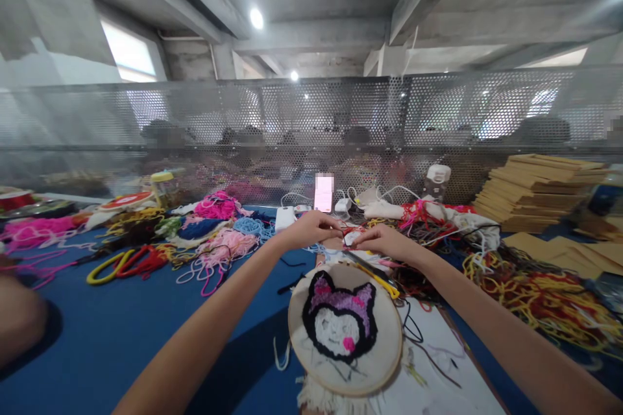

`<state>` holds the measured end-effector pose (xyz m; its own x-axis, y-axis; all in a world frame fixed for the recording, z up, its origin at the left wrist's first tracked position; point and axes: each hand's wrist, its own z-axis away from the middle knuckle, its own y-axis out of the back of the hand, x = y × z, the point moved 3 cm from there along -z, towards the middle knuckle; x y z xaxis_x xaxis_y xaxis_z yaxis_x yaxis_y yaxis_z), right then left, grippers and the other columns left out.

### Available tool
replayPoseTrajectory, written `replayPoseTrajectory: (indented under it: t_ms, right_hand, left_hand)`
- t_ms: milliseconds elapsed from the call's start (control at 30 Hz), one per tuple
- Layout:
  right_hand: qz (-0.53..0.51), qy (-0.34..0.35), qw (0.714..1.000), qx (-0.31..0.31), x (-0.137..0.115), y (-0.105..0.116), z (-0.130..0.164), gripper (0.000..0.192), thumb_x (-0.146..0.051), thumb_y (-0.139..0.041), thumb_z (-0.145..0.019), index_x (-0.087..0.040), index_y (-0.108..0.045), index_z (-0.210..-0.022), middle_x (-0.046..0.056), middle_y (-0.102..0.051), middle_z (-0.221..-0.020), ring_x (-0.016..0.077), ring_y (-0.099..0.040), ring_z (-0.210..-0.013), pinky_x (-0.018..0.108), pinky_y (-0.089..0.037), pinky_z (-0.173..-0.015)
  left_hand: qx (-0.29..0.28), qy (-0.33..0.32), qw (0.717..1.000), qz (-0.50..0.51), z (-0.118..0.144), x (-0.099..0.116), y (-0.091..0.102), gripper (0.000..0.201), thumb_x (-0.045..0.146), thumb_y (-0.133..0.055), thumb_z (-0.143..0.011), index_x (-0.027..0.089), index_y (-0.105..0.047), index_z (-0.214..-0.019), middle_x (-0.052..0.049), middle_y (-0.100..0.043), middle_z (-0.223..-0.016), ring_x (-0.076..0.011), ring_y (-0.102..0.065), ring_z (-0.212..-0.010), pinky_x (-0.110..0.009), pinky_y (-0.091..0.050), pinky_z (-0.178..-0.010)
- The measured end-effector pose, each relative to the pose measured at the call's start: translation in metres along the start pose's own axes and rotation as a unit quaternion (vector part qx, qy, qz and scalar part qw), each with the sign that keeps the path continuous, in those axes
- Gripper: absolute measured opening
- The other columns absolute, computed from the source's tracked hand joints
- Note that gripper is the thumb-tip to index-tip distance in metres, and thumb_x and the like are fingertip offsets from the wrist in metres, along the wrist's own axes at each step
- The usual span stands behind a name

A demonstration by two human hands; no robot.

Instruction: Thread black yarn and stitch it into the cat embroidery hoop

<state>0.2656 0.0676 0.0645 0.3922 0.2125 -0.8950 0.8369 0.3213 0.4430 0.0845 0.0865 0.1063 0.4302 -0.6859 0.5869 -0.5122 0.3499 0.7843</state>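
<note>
Closest to you, the embroidery hoop [345, 329] with its black, purple and white tufted face lies flat on white paper [438, 363] on the blue desk [121, 331]. Just past its far rim your left hand [311, 228] and right hand [384, 241] meet, fingers pinched together on something small, seemingly a thread end and a little white piece [351, 238]; it is too small to tell exactly. A yellow-handled tool [377, 277] rests across the hoop's far edge, right under your right wrist, so a careless drop of the arm could likely knock it or drag the hoop. Loose black strands [411, 327] beside the hoop could snag. Further off, yarn piles [219, 227] crowd the left, tangled yellow yarn [545, 298] the right, then stacked brown card [535, 191] and a mesh screen [311, 117]
</note>
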Motion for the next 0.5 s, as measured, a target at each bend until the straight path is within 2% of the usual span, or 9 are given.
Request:
replayPoseTrajectory:
  t_ms: [100,200,267,367,433,500]
  right_hand:
    - [-0.011,-0.014,0.998,-0.060,-0.006,-0.001,0.006,0.018,-0.030,-0.065,-0.064,-0.017,-0.073,-0.074,-0.003,-0.045,-0.047,0.0056,-0.026,-0.043,0.021,-0.017,-0.042]
    - [-0.102,-0.024,0.991,-0.086,-0.009,0.001,0.008,0.029,-0.033,-0.064,-0.067,-0.017,-0.070,-0.090,-0.008,-0.030,-0.044,0.0045,-0.017,-0.041,0.021,-0.011,-0.040]
    - [-0.150,-0.021,0.987,-0.044,-0.008,0.005,0.006,0.036,-0.033,-0.063,-0.068,-0.016,-0.067,-0.099,-0.010,-0.025,-0.045,0.0046,-0.015,-0.041,0.021,-0.011,-0.040]
    - [-0.135,-0.022,0.989,0.047,-0.002,0.011,0.001,0.041,-0.035,-0.060,-0.069,-0.013,-0.065,-0.103,-0.010,-0.026,-0.044,0.0049,-0.015,-0.041,0.021,-0.011,-0.041]
    - [-0.111,-0.026,0.991,0.068,0.004,0.013,-0.002,0.037,-0.034,-0.060,-0.068,-0.013,-0.067,-0.098,-0.009,-0.031,-0.042,0.0050,-0.017,-0.041,0.022,-0.012,-0.042]
    - [-0.089,-0.027,0.994,0.055,0.007,0.012,-0.004,0.027,-0.031,-0.064,-0.065,-0.014,-0.071,-0.084,-0.007,-0.040,-0.043,0.0051,-0.022,-0.042,0.022,-0.015,-0.042]
  left_hand:
    - [0.013,0.002,0.999,-0.034,-0.001,-0.009,0.001,0.029,0.036,-0.053,-0.078,0.013,-0.070,-0.084,0.002,-0.049,-0.055,-0.0071,-0.034,-0.049,-0.021,-0.023,-0.047]
    - [-0.017,0.004,1.000,-0.016,-0.002,-0.015,-0.005,0.029,0.037,-0.053,-0.079,0.014,-0.069,-0.085,0.003,-0.045,-0.052,-0.0071,-0.034,-0.049,-0.020,-0.024,-0.046]
    - [-0.052,0.004,0.999,0.014,-0.003,-0.015,-0.012,0.030,0.037,-0.053,-0.079,0.013,-0.069,-0.086,0.004,-0.040,-0.049,-0.0067,-0.032,-0.047,-0.020,-0.023,-0.045]
    - [-0.073,-0.010,0.997,0.031,-0.002,-0.010,-0.019,0.030,0.037,-0.053,-0.079,0.011,-0.069,-0.083,0.004,-0.041,-0.051,-0.0059,-0.030,-0.047,-0.020,-0.023,-0.045]
    - [-0.070,-0.019,0.997,0.028,-0.002,-0.006,-0.019,0.031,0.038,-0.054,-0.079,0.011,-0.069,-0.082,0.004,-0.041,-0.051,-0.0058,-0.029,-0.047,-0.020,-0.022,-0.045]
    - [-0.064,-0.022,0.998,0.019,-0.001,-0.002,-0.015,0.030,0.037,-0.053,-0.079,0.012,-0.070,-0.083,0.004,-0.040,-0.051,-0.0060,-0.027,-0.047,-0.021,-0.021,-0.045]
